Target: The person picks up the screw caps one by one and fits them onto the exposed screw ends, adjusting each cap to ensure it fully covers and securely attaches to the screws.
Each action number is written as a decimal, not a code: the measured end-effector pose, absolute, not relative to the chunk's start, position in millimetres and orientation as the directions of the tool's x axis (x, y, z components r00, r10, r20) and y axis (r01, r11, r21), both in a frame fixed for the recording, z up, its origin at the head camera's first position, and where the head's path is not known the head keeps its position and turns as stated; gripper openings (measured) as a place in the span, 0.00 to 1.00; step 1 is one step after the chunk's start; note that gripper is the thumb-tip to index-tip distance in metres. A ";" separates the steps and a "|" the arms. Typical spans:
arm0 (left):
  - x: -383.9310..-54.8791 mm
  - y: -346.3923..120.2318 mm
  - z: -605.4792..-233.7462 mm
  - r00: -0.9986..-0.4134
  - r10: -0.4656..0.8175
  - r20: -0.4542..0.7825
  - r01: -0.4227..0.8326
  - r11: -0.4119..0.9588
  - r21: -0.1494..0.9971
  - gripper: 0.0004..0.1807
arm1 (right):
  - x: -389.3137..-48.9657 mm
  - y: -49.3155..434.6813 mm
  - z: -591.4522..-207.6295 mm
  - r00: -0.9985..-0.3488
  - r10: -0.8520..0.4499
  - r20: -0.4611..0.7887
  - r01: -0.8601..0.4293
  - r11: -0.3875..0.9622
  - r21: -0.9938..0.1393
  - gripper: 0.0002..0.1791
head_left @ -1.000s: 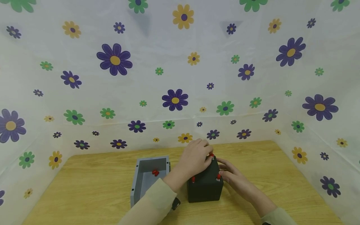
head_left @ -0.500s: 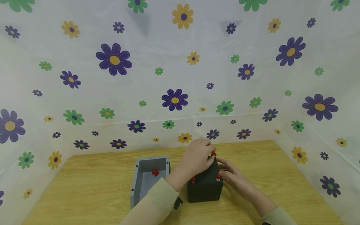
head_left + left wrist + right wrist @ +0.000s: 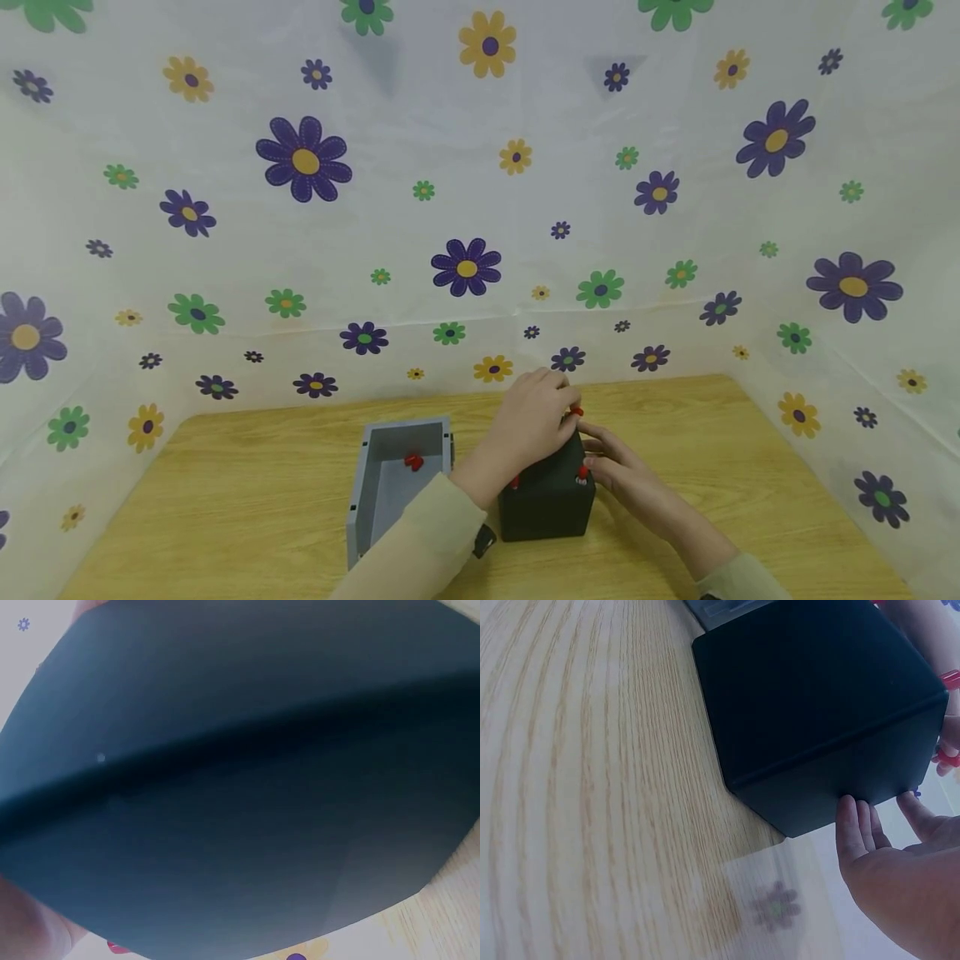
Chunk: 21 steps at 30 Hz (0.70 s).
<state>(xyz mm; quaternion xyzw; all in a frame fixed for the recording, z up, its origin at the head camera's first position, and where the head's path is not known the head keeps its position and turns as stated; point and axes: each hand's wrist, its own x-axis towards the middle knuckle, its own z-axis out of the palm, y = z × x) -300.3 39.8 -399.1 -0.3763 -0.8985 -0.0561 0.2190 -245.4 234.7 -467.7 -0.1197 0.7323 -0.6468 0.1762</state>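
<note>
A black box stands on the table, with small red-topped fittings at its top corners. My left hand reaches across the box top and pinches the red-topped fitting at its far right corner. Closer to me, another red-topped fitting sits at the right corner, and a third, partly covered by my left wrist, at the left. My right hand rests against the box's right side, its fingertips touching the wall, as the right wrist view also shows. In the left wrist view the box fills nearly everything.
A grey open bin stands left of the box, with small red pieces inside; my left sleeve covers its near right part. Flower-printed white sheeting encloses the wooden table at the back and sides.
My left hand has shifted a little to the right over the far corner, with the red top at its fingertips shifting right too. The right hand and the box have stayed in place.
</note>
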 end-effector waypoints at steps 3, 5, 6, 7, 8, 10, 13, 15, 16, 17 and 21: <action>-301.5 40.1 -400.1 -0.628 0.647 0.433 0.698 0.714 -0.053 0.08 | -245.3 234.6 -468.1 -0.912 -0.395 -0.109 0.058 0.137 -0.989 0.40; -302.5 40.1 -401.0 -0.634 0.643 0.429 0.695 0.717 -0.048 0.08 | -245.6 234.6 -468.6 -0.913 -0.392 -0.110 0.060 0.137 -0.989 0.40; -303.4 40.3 -402.1 -0.636 0.640 0.430 0.694 0.719 -0.044 0.07 | -245.7 234.6 -468.9 -0.914 -0.391 -0.110 0.061 0.137 -0.989 0.40; -303.9 40.1 -402.8 -0.639 0.638 0.429 0.692 0.721 -0.040 0.07 | -245.8 234.6 -469.2 -0.914 -0.390 -0.110 0.061 0.137 -0.989 0.40; -304.2 39.9 -403.5 -0.642 0.636 0.427 0.691 0.722 -0.035 0.07 | -245.8 234.5 -469.6 -0.914 -0.390 -0.111 0.062 0.135 -0.989 0.40; -304.5 39.2 -404.5 -0.645 0.634 0.426 0.690 0.723 -0.031 0.07 | -245.9 234.5 -470.0 -0.914 -0.389 -0.111 0.064 0.133 -0.989 0.40; -304.4 37.9 -405.2 -0.646 0.633 0.427 0.690 0.723 -0.028 0.07 | -245.9 234.2 -469.9 -0.914 -0.389 -0.112 0.067 0.130 -0.989 0.40; -304.9 37.5 -405.8 -0.646 0.631 0.428 0.688 0.725 -0.030 0.06 | -245.8 233.8 -469.4 -0.915 -0.389 -0.111 0.067 0.125 -0.990 0.39; -305.2 37.4 -406.2 -0.647 0.631 0.428 0.688 0.725 -0.030 0.06 | -245.7 233.6 -469.0 -0.915 -0.389 -0.110 0.066 0.124 -0.990 0.39; -305.3 37.4 -406.3 -0.648 0.631 0.426 0.686 0.727 -0.032 0.06 | -245.6 233.4 -468.6 -0.915 -0.389 -0.109 0.065 0.123 -0.990 0.39; -306.0 37.3 -406.5 -0.650 0.631 0.423 0.686 0.727 -0.031 0.06 | -245.1 232.9 -466.9 -0.915 -0.390 -0.104 0.062 0.119 -0.991 0.39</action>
